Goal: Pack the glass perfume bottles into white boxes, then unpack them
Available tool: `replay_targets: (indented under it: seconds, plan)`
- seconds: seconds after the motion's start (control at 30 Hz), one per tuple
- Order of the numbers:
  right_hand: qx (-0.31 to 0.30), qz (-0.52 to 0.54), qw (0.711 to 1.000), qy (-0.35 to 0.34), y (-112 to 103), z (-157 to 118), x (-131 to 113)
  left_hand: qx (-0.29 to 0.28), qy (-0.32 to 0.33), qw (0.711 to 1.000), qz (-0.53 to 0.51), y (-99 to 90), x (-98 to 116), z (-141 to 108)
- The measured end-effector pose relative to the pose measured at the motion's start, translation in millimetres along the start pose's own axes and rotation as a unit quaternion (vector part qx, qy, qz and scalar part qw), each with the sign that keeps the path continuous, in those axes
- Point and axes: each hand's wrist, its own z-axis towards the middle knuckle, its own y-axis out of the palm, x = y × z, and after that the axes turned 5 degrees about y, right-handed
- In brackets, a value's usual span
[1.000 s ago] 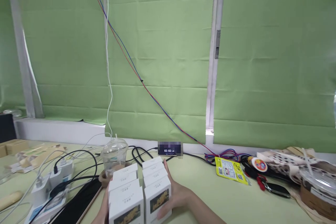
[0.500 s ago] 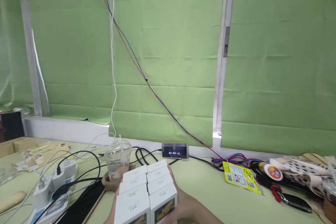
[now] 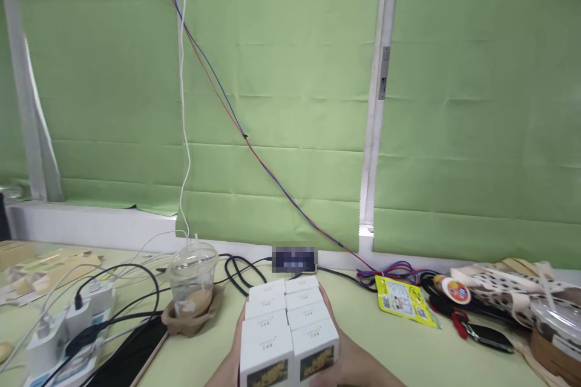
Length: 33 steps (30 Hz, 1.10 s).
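Two rows of small white boxes (image 3: 267, 341) sit packed side by side between the hands, low in the middle of the view. The left hand (image 3: 230, 358) presses along the outer side of the left row, though its fingertips are mostly hidden, so I can't tell how they are spread. The right hand (image 3: 347, 358) clamps the right row, thumb across the printed front of the nearest box and another finger reaching up the outer side.

Just past the far ends of the boxes, ahead of the fingers, a small dark screen (image 3: 294, 261) stands by the wall, with a black cable (image 3: 233, 278) looping left of it. Left of the left fingers, apart from them, a clear cup (image 3: 193, 287) sits in a brown carton holder (image 3: 187, 323); beyond that lie a dark slab (image 3: 129, 357) and a cluttered power strip (image 3: 59, 375) full of plugs. On the right fingers' far side, well apart across the green table (image 3: 363, 314), are a yellow packet (image 3: 403, 301), a black-and-red item (image 3: 490, 338), spotted cloth (image 3: 503, 284) and a lidded tub (image 3: 556, 341).

Compared with a second ago, the gap between the rows has closed, with the boxes now snug. They have also moved right of the cup, whose holder shows almost whole instead of being partly covered.
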Motion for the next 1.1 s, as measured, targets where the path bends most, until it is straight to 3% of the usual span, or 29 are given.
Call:
replay_targets:
  seconds: [0.13,0.3,0.47,0.63,0.8,0.9,0.93,0.97,1.03,1.1]
  plan:
    - [0.041,-0.029,0.999,-0.002,-31,-22,-11,-0.055,0.036,0.998,0.016,14.7,-9,36]
    - [0.118,-0.085,0.989,0.012,-69,-42,-22,-0.074,0.077,0.993,0.047,28.7,-21,83]
    - [0.147,-0.064,0.987,0.005,-91,-49,-27,-0.09,0.073,0.993,0.005,38.8,-26,112]
    - [0.164,-0.074,0.984,0.016,-102,-51,-25,-0.093,0.046,0.994,-0.016,38.4,-31,122]
    - [0.132,-0.028,0.99,0.039,-101,-57,-40,-0.077,0.054,0.995,-0.013,38.7,-37,119]
    - [0.149,0.026,0.988,0.04,-103,-57,-51,0.022,0.09,0.994,0.056,43.6,-34,113]
    - [0.167,0.05,0.984,0.035,-105,-55,-53,0.084,0.127,0.98,0.126,46.5,-31,110]
    - [0.19,0.073,0.979,0.025,-108,-52,-54,0.143,0.181,0.949,0.215,50.4,-29,108]
    - [0.243,0.108,0.964,-0.003,-114,-43,-53,0.201,0.32,0.838,0.395,62.1,-28,103]
    - [0.287,0.116,0.951,-0.019,-119,-30,-51,0.164,0.445,0.708,0.523,79.7,-35,101]
